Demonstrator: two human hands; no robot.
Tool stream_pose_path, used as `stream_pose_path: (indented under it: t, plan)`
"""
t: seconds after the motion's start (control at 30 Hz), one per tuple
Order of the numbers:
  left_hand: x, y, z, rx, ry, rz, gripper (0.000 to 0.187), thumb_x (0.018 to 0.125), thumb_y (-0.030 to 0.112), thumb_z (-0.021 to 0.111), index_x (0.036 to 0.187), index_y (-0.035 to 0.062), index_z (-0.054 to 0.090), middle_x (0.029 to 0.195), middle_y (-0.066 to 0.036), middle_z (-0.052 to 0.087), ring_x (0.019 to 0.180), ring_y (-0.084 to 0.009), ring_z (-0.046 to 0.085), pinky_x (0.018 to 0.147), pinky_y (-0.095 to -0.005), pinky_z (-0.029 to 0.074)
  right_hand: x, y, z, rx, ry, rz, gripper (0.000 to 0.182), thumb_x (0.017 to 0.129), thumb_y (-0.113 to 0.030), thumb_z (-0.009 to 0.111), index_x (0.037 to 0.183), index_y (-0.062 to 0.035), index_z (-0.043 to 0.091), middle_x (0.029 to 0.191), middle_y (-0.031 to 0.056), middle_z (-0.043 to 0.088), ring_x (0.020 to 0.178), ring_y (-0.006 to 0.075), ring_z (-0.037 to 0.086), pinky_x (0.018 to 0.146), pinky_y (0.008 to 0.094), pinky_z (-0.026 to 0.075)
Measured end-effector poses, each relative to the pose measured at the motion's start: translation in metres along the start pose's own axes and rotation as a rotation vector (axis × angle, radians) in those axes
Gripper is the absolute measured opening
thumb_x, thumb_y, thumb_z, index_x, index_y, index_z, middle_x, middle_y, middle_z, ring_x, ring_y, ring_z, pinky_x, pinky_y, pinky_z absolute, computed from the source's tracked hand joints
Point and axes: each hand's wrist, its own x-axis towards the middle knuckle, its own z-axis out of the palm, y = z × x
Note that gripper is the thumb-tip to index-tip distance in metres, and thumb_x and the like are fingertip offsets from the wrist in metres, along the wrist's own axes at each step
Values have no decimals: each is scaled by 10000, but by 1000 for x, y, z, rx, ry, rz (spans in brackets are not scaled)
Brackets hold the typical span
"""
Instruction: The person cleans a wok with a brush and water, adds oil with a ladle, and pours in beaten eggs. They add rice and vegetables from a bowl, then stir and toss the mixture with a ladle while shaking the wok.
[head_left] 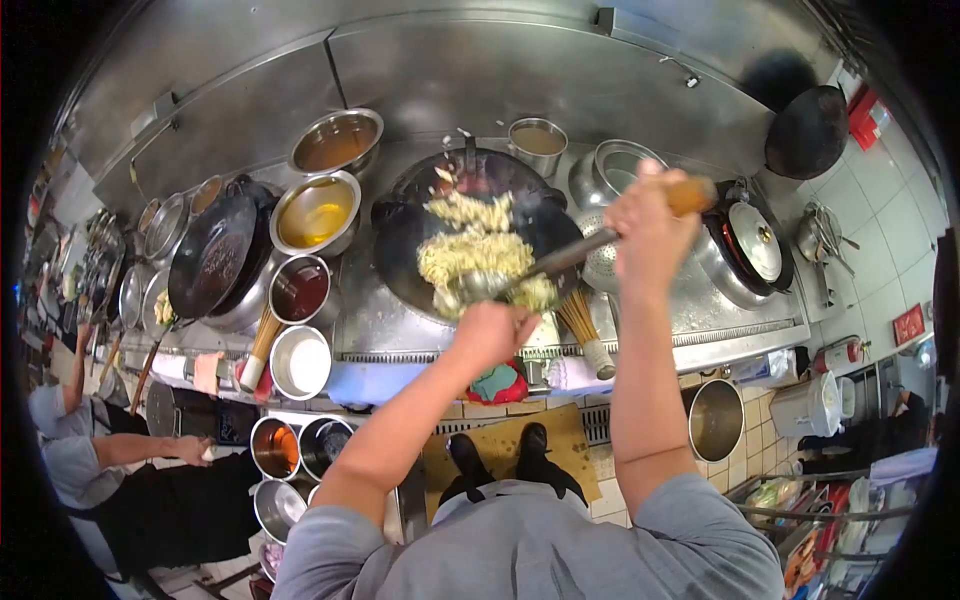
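My right hand (652,215) is closed around the wooden-ended handle of a long metal ladle (575,255). The ladle's bowl dips into pale yellow food (475,258) in a large black wok (400,255). Part of the food is in the air above the wok's far half, with loose bits flying near the back rim. At the wok's near rim, my left hand (488,335) is closed on the wok; its grip is partly hidden. A red and green cloth (498,384) hangs just below that hand.
Left of the wok stand bowls of brown liquid (337,142), yellow oil (317,212) and dark red sauce (301,289). Bamboo brushes (582,325) lie by the front edge. Another wok (215,255) sits left, a lidded pot (753,243) right. A co-worker's arm (150,449) is at left.
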Motion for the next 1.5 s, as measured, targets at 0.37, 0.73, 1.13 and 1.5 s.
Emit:
stream_pose_path:
  t: [0.37, 0.73, 1.13, 1.5]
  plan:
    - [-21, 7, 0, -34, -174, -67, 320, 884, 321, 581, 705, 69, 661, 609, -155, 618, 590, -365, 616, 581, -475, 496, -2, -9, -20, 22, -77, -4, 298, 960, -153, 551, 762, -90, 336, 547, 13, 405, 442, 102, 383, 457, 302, 383]
    - [-49, 37, -20, -61, -269, -145, 282, 855, 339, 609, 756, 97, 716, 662, -168, 648, 639, -350, 656, 633, -460, 533, -28, -19, -42, 3, -155, -60, 240, 957, -137, 535, 749, -79, 431, 553, 13, 433, 456, 105, 392, 458, 302, 412]
    - [-34, -13, 40, 42, -35, -93, 306, 841, 351, 628, 671, 99, 670, 571, -111, 617, 554, -334, 629, 533, -461, 504, 108, 31, 41, 154, -316, -98, 304, 927, -187, 550, 682, -99, 393, 514, 17, 366, 442, 129, 334, 473, 333, 356]
    - [-8, -94, 81, 178, 200, -231, 256, 822, 414, 653, 787, 169, 717, 770, -27, 571, 851, -258, 555, 695, -429, 411, 123, 110, 43, -98, -147, -97, 310, 941, -138, 558, 656, -123, 436, 491, -28, 382, 404, 98, 381, 421, 260, 338]
